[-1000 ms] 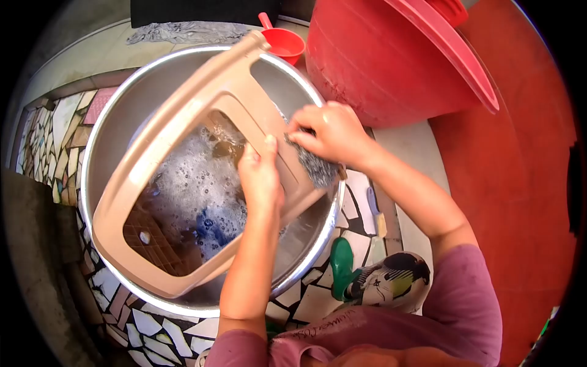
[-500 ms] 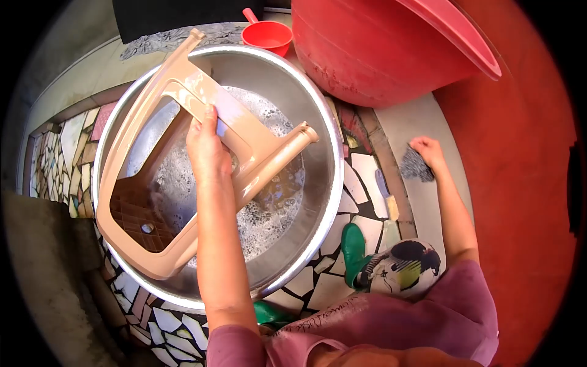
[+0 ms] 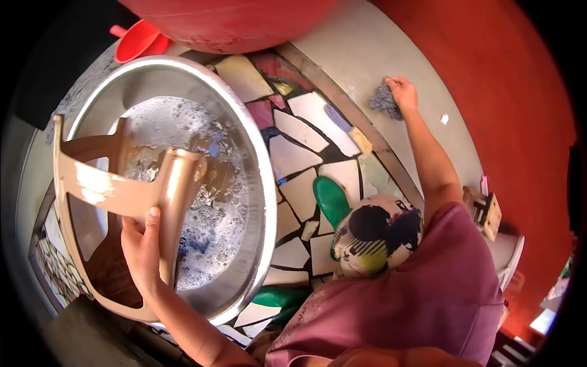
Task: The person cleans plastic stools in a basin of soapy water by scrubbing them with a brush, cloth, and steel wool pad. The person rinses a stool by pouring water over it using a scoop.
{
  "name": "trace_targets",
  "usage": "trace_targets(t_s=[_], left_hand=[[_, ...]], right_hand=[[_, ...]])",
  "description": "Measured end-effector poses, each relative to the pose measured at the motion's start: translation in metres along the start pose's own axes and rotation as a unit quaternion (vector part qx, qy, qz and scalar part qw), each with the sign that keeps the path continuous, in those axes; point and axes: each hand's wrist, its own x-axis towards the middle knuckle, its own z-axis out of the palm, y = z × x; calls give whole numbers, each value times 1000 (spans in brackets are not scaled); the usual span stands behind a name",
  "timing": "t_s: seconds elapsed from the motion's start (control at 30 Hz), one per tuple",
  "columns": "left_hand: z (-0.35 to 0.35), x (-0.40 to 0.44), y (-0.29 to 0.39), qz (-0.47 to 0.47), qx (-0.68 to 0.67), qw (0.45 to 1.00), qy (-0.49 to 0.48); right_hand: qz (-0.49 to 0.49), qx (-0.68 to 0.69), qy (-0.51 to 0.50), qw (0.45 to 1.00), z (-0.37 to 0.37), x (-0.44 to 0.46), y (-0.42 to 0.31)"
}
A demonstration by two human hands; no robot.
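Observation:
My left hand (image 3: 143, 248) grips a tan plastic stool (image 3: 113, 189) by its side, thumb over the edge beside one leg. The stool is tilted over a large round metal basin (image 3: 264, 183), its legs pointing up and its lower part over the near left rim. Foamy, soapy water (image 3: 214, 244) fills the bottom of the basin. Out to the right, away from the basin, my right hand (image 3: 403, 95) is closed on a crumpled grey mesh scrubber (image 3: 384, 101), above the pale ledge.
A red dipper (image 3: 142, 41) lies behind the basin, beside a big red tub (image 3: 238, 21). Broken-tile paving (image 3: 299, 196) surrounds my green boots (image 3: 332, 199). A yellow-bristled brush (image 3: 361, 140) lies by the ledge (image 3: 348, 55). Red floor (image 3: 489, 92) stretches to the right.
My view has swung to the right. The stool has turned in my left hand and tipped, with its legs more upright. My right hand still holds the scrubber off to the right.

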Motion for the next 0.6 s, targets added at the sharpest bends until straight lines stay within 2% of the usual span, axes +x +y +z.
trace_targets(t_s=[0.03, 0.1, 0.17, 0.2, 0.23, 0.27, 0.3, 0.33, 0.37, 0.43, 0.47, 0.5, 0.53, 0.57, 0.6], left_hand=[[3, 1, -1, -13, 39, 999, 23], [-6, 10, -9, -7, -39, 998, 40], [-23, 27, -20, -5, -22, 997, 71], [-34, 34, -25, -17, -19, 996, 81], [-43, 41, -25, -29, -15, 995, 91], [-53, 50, -33, -34, -31, 994, 98], [-58, 57, -38, -29, -17, 994, 108], [-56, 59, -34, -36, 28, 992, 120], [-53, 60, -27, -39, 73, 987, 136], [-30, 50, -4, -51, 105, 983, 142], [-22, 50, -19, 23, 72, 985, 153], [-15, 47, -21, 47, 84, 982, 161], [-13, 45, -18, 17, 137, 977, 162], [-14, 45, -16, 3, 192, 968, 163], [-16, 48, -14, -3, 199, 967, 161]], right_hand=[[-10, -5, -12, 1000, -4, -19, -17], [-16, -5, -29, 999, -1, -35, -16], [-90, -51, 31, 994, 4, -40, -10], [-94, -52, 27, 994, 5, -40, -11], [-217, -166, 161, 948, 3, -46, -13], [-329, -271, 289, 857, 1, -55, -14], [-328, -270, 286, 859, 5, -66, -16], [-344, -145, 120, 920, 12, -81, -25], [-345, -8, -50, 937, 19, -95, -36], [-290, -36, -232, 928, 67, -128, -42], [-272, -74, -217, 935, 99, -135, -30], [-258, -112, -203, 938, 131, -138, -14], [-230, -213, -154, 937, 152, -144, -6], [-181, -237, -224, 928, 137, -145, -25], [-155, -203, -207, 944, 146, -143, -20]])
